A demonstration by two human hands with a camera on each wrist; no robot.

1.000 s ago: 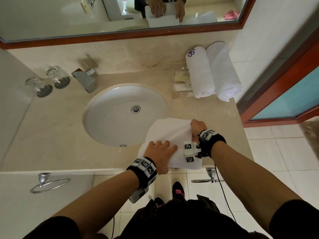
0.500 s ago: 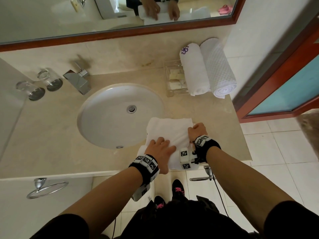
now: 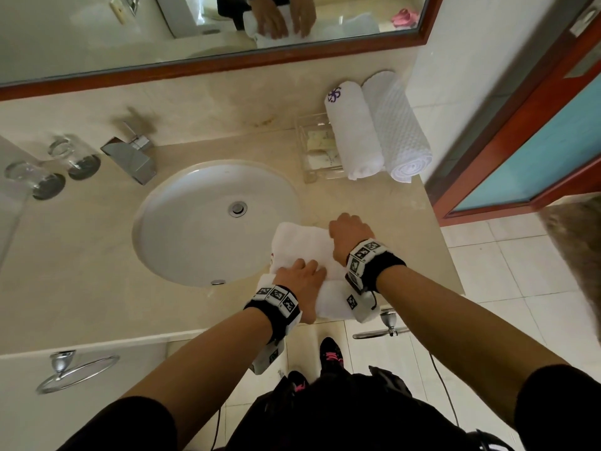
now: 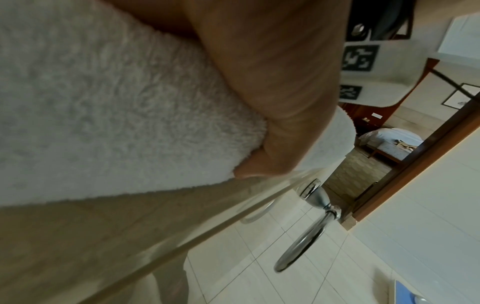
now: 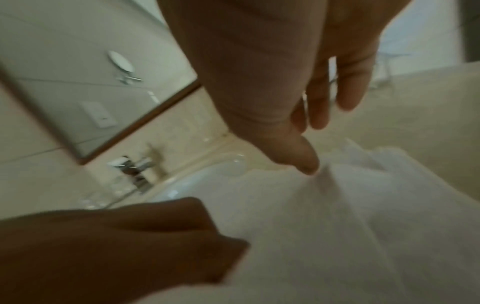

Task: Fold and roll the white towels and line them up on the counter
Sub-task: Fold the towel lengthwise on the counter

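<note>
A white towel (image 3: 299, 245) lies on the beige counter (image 3: 81, 271) at the front right, its left part over the sink rim. Its near end is rolled up. My left hand (image 3: 300, 281) lies over that roll, fingers on top, and in the left wrist view the thumb (image 4: 249, 170) tucks under the towel (image 4: 103, 102). My right hand (image 3: 349, 232) sits at the towel's right edge. In the right wrist view its thumb (image 5: 309, 164) touches the towel (image 5: 337, 226) while its fingers hang loose. Two rolled towels, one smooth (image 3: 354, 131) and one waffle-textured (image 3: 400, 131), lie side by side at the back right.
A round sink (image 3: 195, 239) fills the middle of the counter, with a chrome tap (image 3: 130, 157) behind it. Two glasses (image 3: 74, 157) stand at the back left. A clear tray (image 3: 317, 148) sits beside the rolled towels. A towel ring (image 3: 74, 369) hangs below the counter edge.
The towel's far part has gone from lying askew to lying square with the counter. My right hand slid slightly inward along its right edge. The left hand stayed on the near roll.
</note>
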